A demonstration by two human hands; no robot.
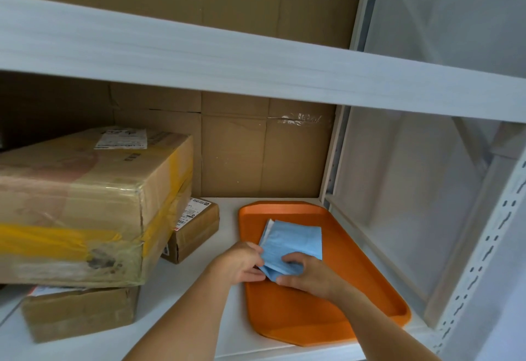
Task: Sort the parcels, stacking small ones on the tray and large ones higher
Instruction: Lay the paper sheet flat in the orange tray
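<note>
Blue parcel (293,242) lies on the orange tray (370,281), long axis running away toward the shelf's back. Left hand (242,264) pinches its near-left corner, right hand (307,273) curls over the near edge — both right on it, ready to release.

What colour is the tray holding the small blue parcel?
Orange tray, seen best in the head view.
</note>
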